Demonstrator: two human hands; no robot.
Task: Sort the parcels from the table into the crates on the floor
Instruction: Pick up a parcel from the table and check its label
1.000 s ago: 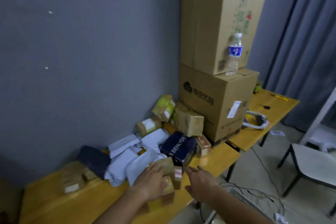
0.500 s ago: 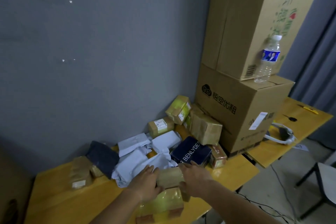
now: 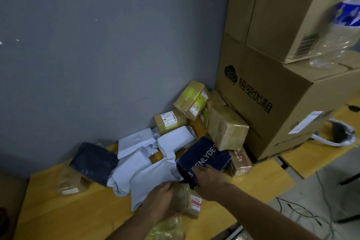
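The small brown parcel with a red-printed label sits at the near edge of the worktop, just in front of the navy box. The left hand grips it from the left side, fingers curled over its top. To lift it cleanly, it would be best to raise it straight up — the white mailers touch it on the far left and could drag along. The right hand reaches forward, palm down, fingers laid on the navy box's near corner — whether that grip has closed I cannot tell. No crates are in view.
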